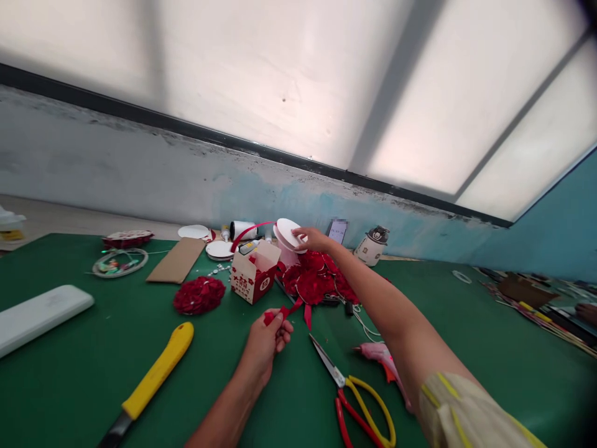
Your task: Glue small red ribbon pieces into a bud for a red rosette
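Note:
My left hand (268, 339) pinches a red ribbon (282, 313) low over the green table, in front of the printed box. Farther back, my right hand (311, 239) has its fingers on a white ribbon spool (288, 235), tilted on its edge, with red ribbon trailing to the left from it. Red fabric flowers (319, 278) lie in a heap below the spool. The open red and cream box (254, 272) stands left of them, and a single red flower (199, 295) lies left of the box.
Scissors (347, 386) with yellow and red handles lie at front centre, beside a pink glue gun (385, 361). A yellow-handled tool (161, 370) is at front left. Cardboard (176, 260) lies behind it. A phone (337, 231) and a cream pot (372, 246) stand along the wall.

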Motion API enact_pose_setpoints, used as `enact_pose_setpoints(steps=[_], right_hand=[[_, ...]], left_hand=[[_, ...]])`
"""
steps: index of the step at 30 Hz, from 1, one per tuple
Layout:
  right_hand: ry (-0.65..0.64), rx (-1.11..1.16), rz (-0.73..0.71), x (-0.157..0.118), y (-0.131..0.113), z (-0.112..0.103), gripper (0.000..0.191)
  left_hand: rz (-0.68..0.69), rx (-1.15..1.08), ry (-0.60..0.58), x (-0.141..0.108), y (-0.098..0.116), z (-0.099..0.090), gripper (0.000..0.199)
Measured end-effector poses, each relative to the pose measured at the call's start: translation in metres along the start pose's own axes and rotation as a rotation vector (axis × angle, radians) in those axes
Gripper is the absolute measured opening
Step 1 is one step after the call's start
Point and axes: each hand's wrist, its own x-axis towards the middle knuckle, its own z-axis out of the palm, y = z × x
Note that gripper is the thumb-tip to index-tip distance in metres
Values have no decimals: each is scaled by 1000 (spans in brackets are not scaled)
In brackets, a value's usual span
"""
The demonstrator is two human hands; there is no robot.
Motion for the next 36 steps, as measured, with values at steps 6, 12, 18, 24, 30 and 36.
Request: enact_pose_setpoints(steps=[6, 12, 18, 24, 30, 36], right_hand=[[-47, -300, 69, 51, -21, 38, 39], [-74, -322, -40, 54, -30, 51, 30], [108, -232, -49, 20, -28, 41, 33], [414, -127, 66, -71, -26, 23, 35], [302, 27, 136, -234, -55, 57, 22], [199, -239, 361, -345, -91, 108, 29]], left_hand=[[6, 40, -21, 1, -4, 0, 25], [-9, 72, -50, 0, -7, 1, 22], [-51, 90, -138, -3, -5, 4, 24], [7, 125, -122, -4, -1, 8, 26], [16, 150, -137, -6, 2, 13, 20], [-44, 184, -207, -6, 3, 15, 9]])
